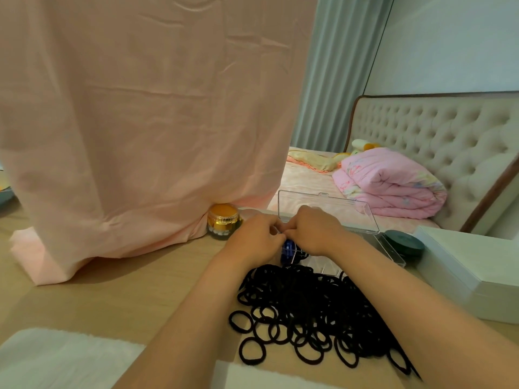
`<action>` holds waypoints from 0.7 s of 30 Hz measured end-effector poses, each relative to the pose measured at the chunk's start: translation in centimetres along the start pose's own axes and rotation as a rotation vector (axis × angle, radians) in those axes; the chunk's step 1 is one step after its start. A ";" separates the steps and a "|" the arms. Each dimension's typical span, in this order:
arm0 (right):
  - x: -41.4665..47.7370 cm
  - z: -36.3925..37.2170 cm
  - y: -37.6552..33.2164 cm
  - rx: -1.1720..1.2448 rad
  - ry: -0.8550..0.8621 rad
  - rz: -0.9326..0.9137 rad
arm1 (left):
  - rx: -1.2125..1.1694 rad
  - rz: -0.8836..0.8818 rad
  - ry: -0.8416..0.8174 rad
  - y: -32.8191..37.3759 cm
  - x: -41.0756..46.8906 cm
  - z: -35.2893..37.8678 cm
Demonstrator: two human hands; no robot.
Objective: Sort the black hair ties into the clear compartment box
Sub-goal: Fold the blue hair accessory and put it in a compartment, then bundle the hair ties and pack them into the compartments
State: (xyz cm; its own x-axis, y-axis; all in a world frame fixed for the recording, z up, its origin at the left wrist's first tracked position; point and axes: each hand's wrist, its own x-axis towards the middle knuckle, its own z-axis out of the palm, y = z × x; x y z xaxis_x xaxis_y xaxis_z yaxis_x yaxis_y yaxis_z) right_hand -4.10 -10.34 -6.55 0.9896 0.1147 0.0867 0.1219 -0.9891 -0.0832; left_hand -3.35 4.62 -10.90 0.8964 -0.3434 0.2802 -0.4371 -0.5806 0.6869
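Observation:
A big heap of black hair ties [306, 310] lies on the wooden table between my forearms. Behind it stands the clear compartment box [373, 248] with its lid [328, 209] raised. My left hand [252, 237] and my right hand [316, 230] are together over the box's left end, fingertips touching and curled. What they pinch is hidden by the fingers. Under them, something blue [288, 248] and some dark ties show inside the compartments.
A pink cloth [140, 122] hangs down onto the table at the left. A gold-lidded jar [223, 221] stands at its foot. A dark round tin [404, 244] and a white box [477, 273] sit at the right. A bed lies beyond the table.

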 end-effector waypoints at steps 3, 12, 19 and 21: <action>-0.2 -0.9 0.4 0.116 -0.028 -0.032 | 0.062 0.012 -0.025 0.1 -0.3 -0.2; -3.2 -0.6 1.9 -0.042 0.046 -0.193 | 0.205 0.028 -0.094 0.7 -0.3 -0.7; -3.2 -0.4 1.9 -0.070 -0.068 -0.224 | 0.136 -0.032 -0.141 1.0 0.1 -1.3; -4.4 -0.8 2.7 0.105 0.064 -0.199 | 0.136 -0.055 -0.183 1.3 0.1 -1.2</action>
State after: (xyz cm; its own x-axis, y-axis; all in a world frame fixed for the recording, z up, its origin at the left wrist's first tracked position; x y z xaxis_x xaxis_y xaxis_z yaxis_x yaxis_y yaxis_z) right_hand -8.21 -13.55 -6.32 0.9388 0.2972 0.1743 0.3249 -0.9320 -0.1607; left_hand -3.75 4.70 -9.20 0.8962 -0.4298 0.1098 -0.4051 -0.6920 0.5975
